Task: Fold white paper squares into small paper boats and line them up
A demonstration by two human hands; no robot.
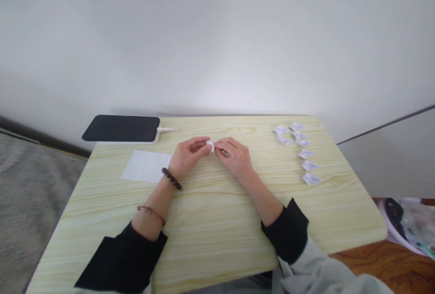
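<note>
A small folded piece of white paper (210, 145) is held above the middle of the table, pinched between the fingertips of both hands. My left hand (188, 154) grips it from the left, thumb and fingers closed on it. From the right, my right hand (235, 156) pinches its other side. Fingers cover much of the paper, so its full shape is hard to make out. A flat white sheet of paper (144, 166) lies beside my left wrist, partly under it. Several small folded paper pieces (310, 166), pointed at both ends, sit on the right of the table.
A dark tablet-like device (122, 128) with a white cable plug (166, 129) rests at the back left. The wood-patterned table (217, 230) backs onto a white wall (217, 40). A pale bin (404, 226) with a plastic liner stands on the floor at right.
</note>
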